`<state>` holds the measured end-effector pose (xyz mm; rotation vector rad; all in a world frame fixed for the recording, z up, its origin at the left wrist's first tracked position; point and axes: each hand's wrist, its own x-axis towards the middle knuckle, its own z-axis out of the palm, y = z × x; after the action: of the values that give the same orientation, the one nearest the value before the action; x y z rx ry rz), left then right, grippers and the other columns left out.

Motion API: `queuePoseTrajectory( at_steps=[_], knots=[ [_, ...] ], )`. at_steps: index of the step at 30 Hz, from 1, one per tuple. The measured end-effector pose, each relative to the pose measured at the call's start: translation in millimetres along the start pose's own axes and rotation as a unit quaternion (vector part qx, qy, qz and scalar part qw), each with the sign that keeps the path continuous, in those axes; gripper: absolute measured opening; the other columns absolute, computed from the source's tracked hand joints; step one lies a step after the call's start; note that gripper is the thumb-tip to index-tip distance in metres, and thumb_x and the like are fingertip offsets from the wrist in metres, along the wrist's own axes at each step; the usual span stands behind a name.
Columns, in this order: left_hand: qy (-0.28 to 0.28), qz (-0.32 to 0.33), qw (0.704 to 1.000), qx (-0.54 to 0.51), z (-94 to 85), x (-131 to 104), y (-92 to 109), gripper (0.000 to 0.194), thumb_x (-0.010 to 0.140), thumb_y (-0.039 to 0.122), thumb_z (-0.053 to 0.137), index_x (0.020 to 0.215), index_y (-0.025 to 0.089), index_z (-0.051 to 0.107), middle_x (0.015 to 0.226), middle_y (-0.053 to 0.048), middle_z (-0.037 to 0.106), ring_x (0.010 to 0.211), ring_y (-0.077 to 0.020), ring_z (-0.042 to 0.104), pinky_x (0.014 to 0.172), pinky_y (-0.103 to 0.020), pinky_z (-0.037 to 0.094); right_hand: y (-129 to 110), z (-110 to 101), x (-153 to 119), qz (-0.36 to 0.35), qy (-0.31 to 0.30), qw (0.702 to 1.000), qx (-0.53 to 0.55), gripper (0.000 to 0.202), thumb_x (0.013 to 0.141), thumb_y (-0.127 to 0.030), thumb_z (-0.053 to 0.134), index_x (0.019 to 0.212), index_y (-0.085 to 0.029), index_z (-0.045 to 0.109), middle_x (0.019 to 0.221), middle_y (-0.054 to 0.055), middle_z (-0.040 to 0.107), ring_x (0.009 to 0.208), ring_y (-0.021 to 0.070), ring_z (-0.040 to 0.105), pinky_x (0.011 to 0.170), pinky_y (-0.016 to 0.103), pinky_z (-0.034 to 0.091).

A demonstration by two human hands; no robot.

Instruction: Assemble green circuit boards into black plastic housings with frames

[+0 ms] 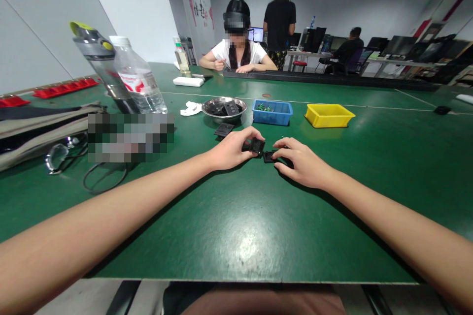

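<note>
My left hand pinches a small black square plastic part between thumb and fingers, tilted up just off the green table. Beside it, a second black plastic part lies low at the tabletop, its near side within the fingertips of my right hand. Those fingers are bent around its right end and partly hide it. The two parts are very close together; whether they touch is unclear. Another flat black part rests on the table behind my left hand.
Behind my hands stand a metal bowl of black parts, a blue bin with small green pieces, and a yellow bin. Bottles, a bag and a cable occupy the left. A person sits across the table.
</note>
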<state>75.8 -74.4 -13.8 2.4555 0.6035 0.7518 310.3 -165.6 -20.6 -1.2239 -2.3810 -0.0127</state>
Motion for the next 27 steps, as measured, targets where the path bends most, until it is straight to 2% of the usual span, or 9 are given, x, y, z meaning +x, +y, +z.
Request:
queuePoseTrajectory(
  at_steps=[3,10,17,27],
  knots=[
    [0.000,0.013,1.000,0.008,0.1,-0.3,-1.8,0.032,0.084,0.021,0.065,0.115,0.018,0.058,0.109,-0.005,0.071,0.093,-0.0173,0.069,0.086,-0.031,0.055,-0.1,-0.6,0.4,-0.008,-0.005,1.000,0.006,0.014,0.092,-0.020,0.063,0.100,-0.017,0.075,0.125,0.015,0.068,0.117,0.0296,0.064,0.102,0.050,0.052],
    [-0.027,0.056,0.995,0.078,-1.8,-0.7,-3.1,0.033,0.086,0.020,0.059,0.118,0.019,0.054,0.117,-0.009,0.068,0.109,-0.0222,0.067,0.095,-0.036,0.052,1.4,-0.6,2.0,-0.020,-0.008,1.000,0.001,0.016,0.094,-0.019,0.060,0.097,-0.017,0.076,0.107,0.012,0.075,0.102,0.0261,0.068,0.094,0.045,0.055],
    [-0.060,0.072,0.987,0.134,-3.4,-2.1,-0.8,0.044,0.079,0.010,0.051,0.122,0.018,0.049,0.119,-0.010,0.066,0.111,-0.0235,0.066,0.099,-0.038,0.052,0.1,-2.3,2.7,-0.041,0.001,0.999,0.002,0.020,0.094,-0.014,0.057,0.090,-0.017,0.076,0.101,0.011,0.075,0.095,0.0240,0.068,0.090,0.041,0.056],
    [-0.066,0.118,0.982,0.129,-4.0,-0.9,-2.5,0.046,0.072,0.003,0.045,0.115,0.018,0.052,0.116,-0.010,0.065,0.108,-0.0227,0.065,0.096,-0.038,0.054,-0.3,-2.3,2.8,-0.047,0.033,0.998,0.004,0.019,0.094,-0.014,0.056,0.092,-0.015,0.075,0.099,0.013,0.074,0.095,0.0246,0.069,0.087,0.040,0.058]
  ],
)
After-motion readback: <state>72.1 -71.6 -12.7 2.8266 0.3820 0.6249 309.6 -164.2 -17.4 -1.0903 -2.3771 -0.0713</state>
